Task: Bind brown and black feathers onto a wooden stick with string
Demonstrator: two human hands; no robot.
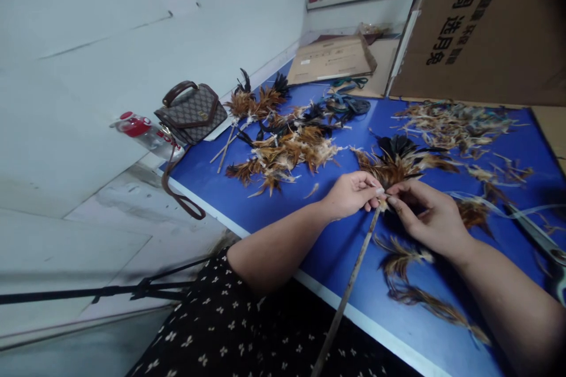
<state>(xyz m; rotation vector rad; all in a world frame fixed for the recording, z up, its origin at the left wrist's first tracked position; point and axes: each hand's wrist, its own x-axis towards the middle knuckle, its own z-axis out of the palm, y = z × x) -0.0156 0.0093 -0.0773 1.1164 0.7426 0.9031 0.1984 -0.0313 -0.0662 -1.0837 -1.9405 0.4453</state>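
Observation:
My left hand [354,195] is closed in a pinch at the upper end of a thin stick [354,280], which slants down toward my lap. Close against it, my right hand [431,215] pinches at the same stick end, where a small pale tuft shows. What lies between the right fingertips is too small to make out. A fan of black and brown feathers [400,159] spreads just beyond both hands; whether it is fixed to the stick I cannot tell. Loose brown feathers [400,256] lie on the blue table [283,221] below my right hand.
Bundled brown feathers [296,150] cover the left middle of the table, and a loose feather heap [460,123] lies at back right. Scissors [537,241] rest at the right edge. A handbag [192,112] and a plastic bottle [148,135] stand far left. Cardboard [481,29] walls the back.

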